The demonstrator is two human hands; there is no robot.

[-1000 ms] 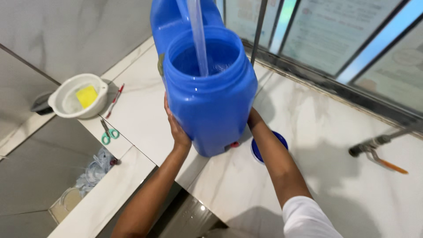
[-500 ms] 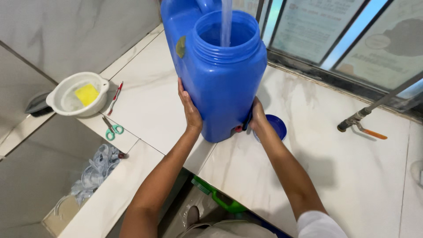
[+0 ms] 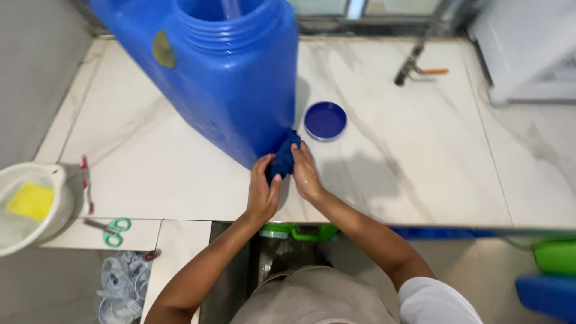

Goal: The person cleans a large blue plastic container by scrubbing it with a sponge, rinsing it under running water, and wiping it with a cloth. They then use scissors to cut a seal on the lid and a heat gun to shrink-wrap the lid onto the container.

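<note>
— Where the counter meets the far left edge, what is listed first?

— Item one: white bowl (image 3: 27, 207) holding a yellow sponge (image 3: 31, 201). Beside it, a red-handled tool (image 3: 87, 183); below that, green-handled scissors (image 3: 111, 228) on the marble counter (image 3: 420, 168).

— And centre?

— Item two: large blue jug (image 3: 228, 78), wide mouth open, tilted, its lower corner resting on the counter. A stream of water (image 3: 231, 7) enters the mouth.

— Hands?

— Left hand (image 3: 262, 195): fingers curled around a dark blue cloth (image 3: 283, 157), pressing it to the jug's lower corner. Right hand (image 3: 307, 174): fingers loosely bent, touching the same cloth from the other side; a firm grip cannot be told.

— Rightward?

— Item three: blue lid (image 3: 324, 120), lying flat just beside the jug. Item four: metal tap (image 3: 411, 60) with orange lever, well apart.
</note>
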